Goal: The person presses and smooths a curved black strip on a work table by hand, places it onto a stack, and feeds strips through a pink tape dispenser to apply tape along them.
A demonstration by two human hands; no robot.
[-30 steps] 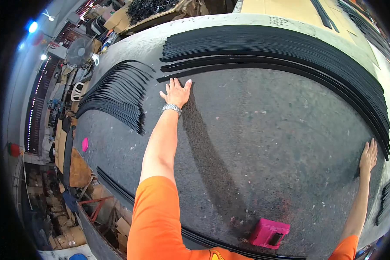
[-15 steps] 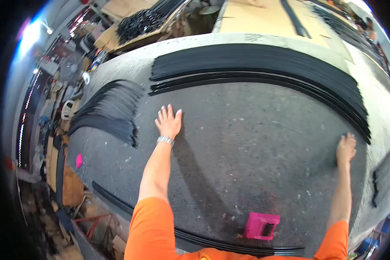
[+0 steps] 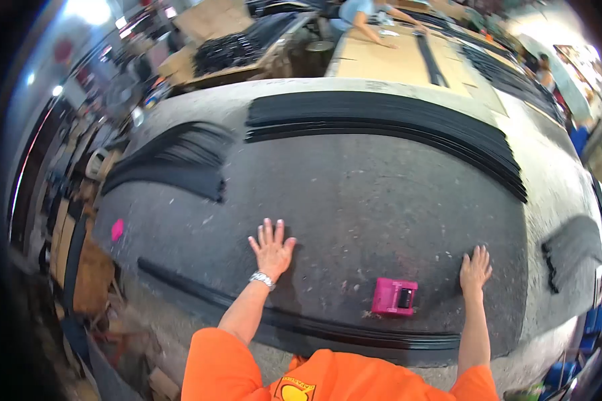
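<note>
My left hand [image 3: 272,254], fingers spread, is over the dark tabletop [image 3: 354,220] with nothing in it. Farther right, my right hand [image 3: 475,269] is also empty, its fingers stretched out. Between them, nearer the front edge, sits a pink holder [image 3: 394,297] with a black piece in it. A wide row of long black strips [image 3: 381,115] curves across the far part of the table. Shorter black strips [image 3: 174,160] fan out at the left. More long strips [image 3: 354,333] run along the near edge, close to my body.
A small pink object [image 3: 118,230] lies at the table's left edge. Grey material [image 3: 572,250] is at the right. Behind stand a board [image 3: 388,60] and a heap of black pieces [image 3: 227,55]. A person in light blue [image 3: 360,15] leans over the board.
Both my hands have come back from the far strips toward my body, and the right one has also moved inward. The view has shifted, and the other person now shows at the top.
</note>
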